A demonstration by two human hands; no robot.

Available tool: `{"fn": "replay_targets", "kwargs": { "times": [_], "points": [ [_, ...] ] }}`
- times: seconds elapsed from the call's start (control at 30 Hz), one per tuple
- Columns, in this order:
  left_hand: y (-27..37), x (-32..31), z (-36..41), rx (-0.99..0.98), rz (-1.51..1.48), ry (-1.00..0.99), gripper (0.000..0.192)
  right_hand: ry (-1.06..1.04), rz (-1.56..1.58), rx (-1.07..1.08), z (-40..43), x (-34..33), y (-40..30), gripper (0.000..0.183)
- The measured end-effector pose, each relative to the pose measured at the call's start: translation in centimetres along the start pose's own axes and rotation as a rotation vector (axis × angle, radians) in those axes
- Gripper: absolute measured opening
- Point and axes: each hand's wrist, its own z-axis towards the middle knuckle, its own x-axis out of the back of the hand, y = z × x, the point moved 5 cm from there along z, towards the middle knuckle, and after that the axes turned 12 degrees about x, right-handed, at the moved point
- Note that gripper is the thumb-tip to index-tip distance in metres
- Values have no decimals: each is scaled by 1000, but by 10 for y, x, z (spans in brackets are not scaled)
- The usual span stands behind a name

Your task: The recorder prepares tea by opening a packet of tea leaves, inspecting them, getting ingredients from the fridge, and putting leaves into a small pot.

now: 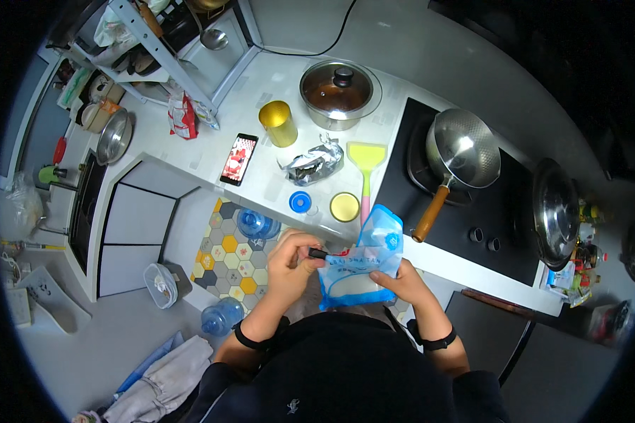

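Note:
Just in front of my body, over the floor by the counter's edge, my right hand (pixel 402 283) grips a blue-and-white printed plastic bag (pixel 354 283) by its side, thumb on the front. The bag holds something white. My left hand (pixel 293 261) pinches a small black object (pixel 317 253) at the bag's upper left; its kind is unclear. On the counter beyond lie a blue lid (pixel 300 202), a round gold lid (pixel 344 207), a yellow-green spatula (pixel 366 156) with a pink handle end, and crumpled foil packaging (pixel 315 165). A gold canister (pixel 278 124) stands behind them.
A steel saucepan (pixel 463 150) rests on the black cooktop (pixel 397 190), its wooden handle pointing towards me. A lidded pot (pixel 340 95) stands near the wall. A phone (pixel 238 159) lies to the left. Blue water bottles (pixel 256 223) and a bin (pixel 161 285) are below.

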Motion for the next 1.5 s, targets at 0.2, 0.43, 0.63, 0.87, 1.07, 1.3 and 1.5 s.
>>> {"fn": "replay_targets", "kwargs": {
  "times": [0.2,0.43,0.63,0.87,1.07,1.3,1.5],
  "points": [
    [-34,52,42,138,-538,161,28,69,-109,76,40,-29,-4,34],
    [-105,128,133,321,192,155,16,257,-153,17,56,-43,20,34],
    [-210,130,154,242,529,48,41,385,-162,16,65,-55,33,35],
    [-108,79,82,425,97,-516,59,457,-4,123,73,-54,-10,34],
    [-76,41,69,553,155,-487,56,216,-423,346,61,-29,-57,70],
    [-97,45,36,584,68,-220,56,1296,-1018,12,-93,237,28,30],
    [-105,35,-3,546,-149,-44,73,930,-1278,-194,-97,287,111,44]
  ]
}}
